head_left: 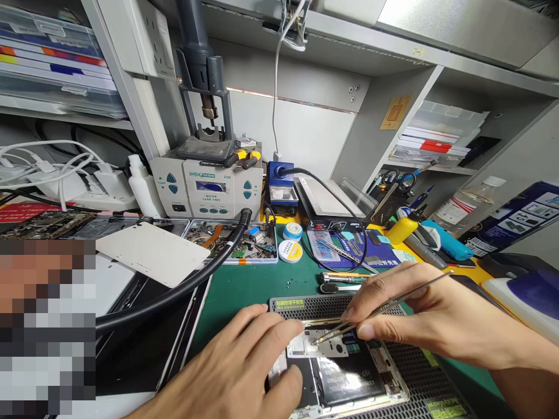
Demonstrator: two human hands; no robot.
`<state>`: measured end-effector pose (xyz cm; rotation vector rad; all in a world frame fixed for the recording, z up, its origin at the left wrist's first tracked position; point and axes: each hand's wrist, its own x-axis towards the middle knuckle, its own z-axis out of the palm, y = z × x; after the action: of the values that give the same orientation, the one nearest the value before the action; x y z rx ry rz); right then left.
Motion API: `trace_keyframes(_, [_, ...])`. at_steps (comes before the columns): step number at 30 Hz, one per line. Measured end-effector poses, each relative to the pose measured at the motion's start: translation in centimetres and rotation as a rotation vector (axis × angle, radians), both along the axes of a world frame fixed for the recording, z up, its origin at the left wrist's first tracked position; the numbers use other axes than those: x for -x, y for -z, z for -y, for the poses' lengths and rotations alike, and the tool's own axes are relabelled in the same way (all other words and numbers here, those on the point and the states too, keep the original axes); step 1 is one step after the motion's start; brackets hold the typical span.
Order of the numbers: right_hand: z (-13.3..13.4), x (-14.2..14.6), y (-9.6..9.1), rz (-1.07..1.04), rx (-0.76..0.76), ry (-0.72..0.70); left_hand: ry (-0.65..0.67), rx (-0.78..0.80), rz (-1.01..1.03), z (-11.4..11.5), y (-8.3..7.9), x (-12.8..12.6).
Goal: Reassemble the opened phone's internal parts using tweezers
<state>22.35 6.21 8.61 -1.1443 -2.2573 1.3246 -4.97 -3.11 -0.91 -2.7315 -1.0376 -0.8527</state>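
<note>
An opened phone [345,372] lies on a black perforated mat [406,372] at the front of the green bench mat. My left hand [236,372] rests on the phone's left edge, with fingers curled around it and the thumb pressed near its side. My right hand [419,317] pinches metal tweezers [375,314], whose tips touch a silver shield plate [323,344] near the top of the phone's inside.
A hot-air station [209,186] with its black hose [183,285] stands behind. A parts tray [236,241], two solder tins [292,241], a blue tip holder [282,189], screwdrivers [340,279] and a tool cup [393,201] fill the back. A white plate [152,253] lies left.
</note>
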Motion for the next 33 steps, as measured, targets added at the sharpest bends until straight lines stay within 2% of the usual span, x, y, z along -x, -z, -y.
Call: trace_keyframes(33, [0.21,0.0,-0.1,0.032,0.025,0.008,0.015,0.039,0.021,-0.23,-0.62,0.11])
